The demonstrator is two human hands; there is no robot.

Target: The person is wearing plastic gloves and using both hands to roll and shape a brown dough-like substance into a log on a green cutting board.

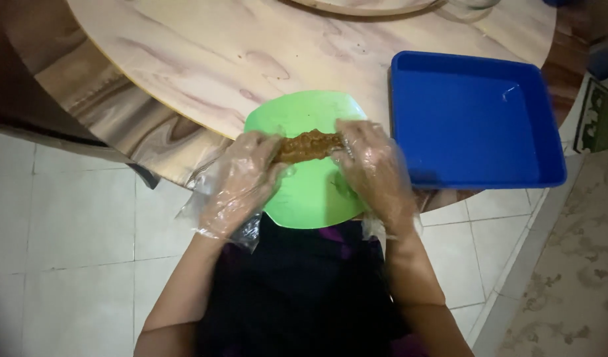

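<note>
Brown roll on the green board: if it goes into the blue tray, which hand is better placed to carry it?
Probably the right hand: it grips the brown roll at the end nearest the blue tray, which sits on that side. The left hand would have to cross over.

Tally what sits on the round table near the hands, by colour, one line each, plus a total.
Green: 1, the flat green board under both hands
Blue: 1, the square blue tray, nothing in it
Brown: 1, the lumpy brown roll held between the gloved left hand and gloved right hand
Total: 3
</note>
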